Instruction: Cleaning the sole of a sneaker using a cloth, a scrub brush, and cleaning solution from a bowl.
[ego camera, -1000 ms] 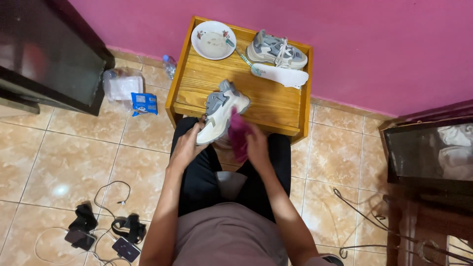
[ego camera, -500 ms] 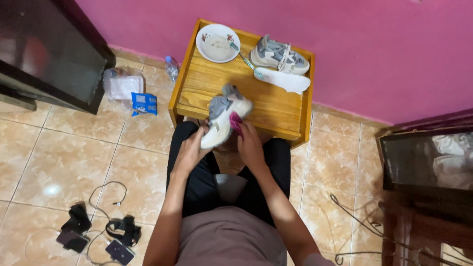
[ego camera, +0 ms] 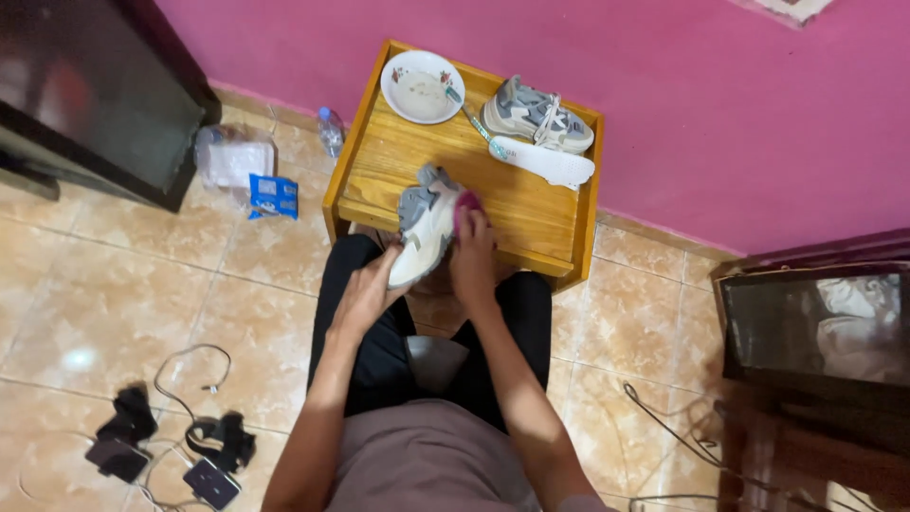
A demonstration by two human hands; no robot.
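A: Hands first. Left hand (ego camera: 365, 296) has its grip curled round the heel end of a white and grey sneaker (ego camera: 424, 226), fingers wrapped under the sole, holding it tilted with the toe pointing away, over the near edge of the desk (ego camera: 531, 223).

B: Right?

A: Right hand (ego camera: 472, 261) is pinched shut on a small magenta cloth (ego camera: 465, 201), the wad pressed flat against the sneaker's side. Fingers bunched, no gap showing.

B: Where's the shoe sit exactly?

A: Held up between the person's knees and the desk front; cannot tell if the toe touches the wood. Upper looks like soft grey mesh with smooth white panels, sole pale and rubbery.

B: Desk?

A: Small, square, varnished yellow wood with plank lines and a raised lip along the sides. Stands against a flat pink wall.

B: On it?

A: Round white bowl (ego camera: 422, 86) at the far left corner, glossy, smeared inside. Second sneaker (ego camera: 537, 116) at the far right, same grey and white, laces showing. Just in front of it, a loose white insole (ego camera: 542, 162), long and flat. A thin toothbrush (ego camera: 475, 120) lies between bowl and insole, bristles hard to make out.

B: Floor?

A: Glossy beige tiles. Clear plastic bottle (ego camera: 329, 131) and blue packet (ego camera: 273, 196) left of the desk; black cables and chargers (ego camera: 210, 446) lower left.
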